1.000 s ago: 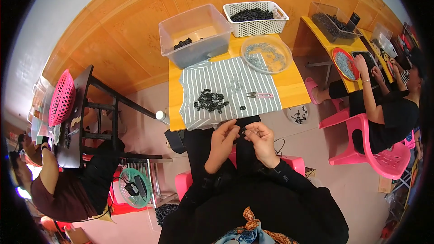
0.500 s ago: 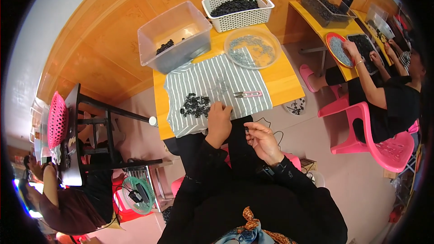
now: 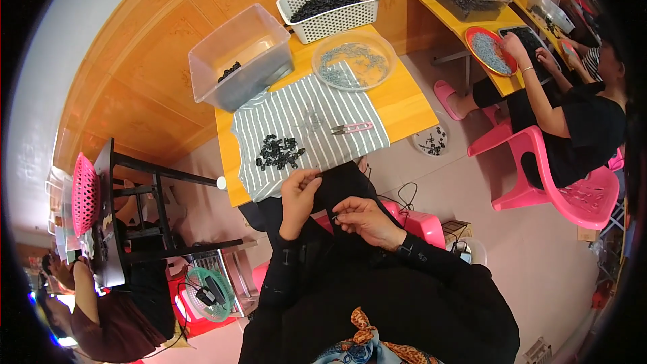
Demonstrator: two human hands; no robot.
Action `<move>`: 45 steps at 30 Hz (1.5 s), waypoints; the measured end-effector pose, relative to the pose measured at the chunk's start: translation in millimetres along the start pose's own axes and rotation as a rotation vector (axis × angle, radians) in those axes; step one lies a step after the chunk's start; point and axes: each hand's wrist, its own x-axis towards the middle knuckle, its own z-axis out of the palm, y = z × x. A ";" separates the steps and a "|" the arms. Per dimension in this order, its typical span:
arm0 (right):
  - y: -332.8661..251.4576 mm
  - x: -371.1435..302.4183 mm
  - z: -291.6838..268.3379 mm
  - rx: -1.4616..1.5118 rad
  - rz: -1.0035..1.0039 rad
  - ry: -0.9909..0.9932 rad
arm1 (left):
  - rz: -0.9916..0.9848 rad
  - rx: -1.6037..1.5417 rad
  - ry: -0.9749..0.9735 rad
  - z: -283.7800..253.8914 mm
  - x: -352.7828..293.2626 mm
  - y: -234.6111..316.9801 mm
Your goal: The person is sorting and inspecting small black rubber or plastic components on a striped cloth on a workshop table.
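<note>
Hands first: right hand (image 3: 369,221) is over the lap, thumb and fingers pressed together on what looks like one small black piece (image 3: 335,216). Left hand (image 3: 298,195) sits close by at the near edge of the striped cloth (image 3: 330,152), fingers bent in near the thumb. No way to say if those tips meet or hold anything, or if they touch the cloth.

My read is that the step in hand is fiddly fingertip work on that one piece, off the table (image 3: 411,111) rather than on it. From this pose, a next move calls for a steady right pinch and a small, careful touch from the left, imo.

Which way does the piece point? Honestly can't make it out: it's tiny, mostly covered by fingers, and it's dark against dark trousers (image 3: 350,182). Its long axis is anyone's guess. The pile of black pieces (image 3: 278,153) on the cloth lies every which way. The pink-handled snips (image 3: 352,128) are easier, lying roughly sideways, dark end left, pink end right.
</note>
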 end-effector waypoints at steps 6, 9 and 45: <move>-2.2 -2.9 3.9 -0.052 -0.076 -0.003 | -0.126 -0.193 0.021 -14.6 -37.2 18.7; -8.9 -0.8 10.4 -0.123 -0.209 0.047 | -0.285 -0.518 -0.014 -16.1 -46.8 29.0; -14.4 12.2 45.6 -0.274 -0.495 0.186 | -0.087 -0.606 -0.158 -13.5 -72.1 46.2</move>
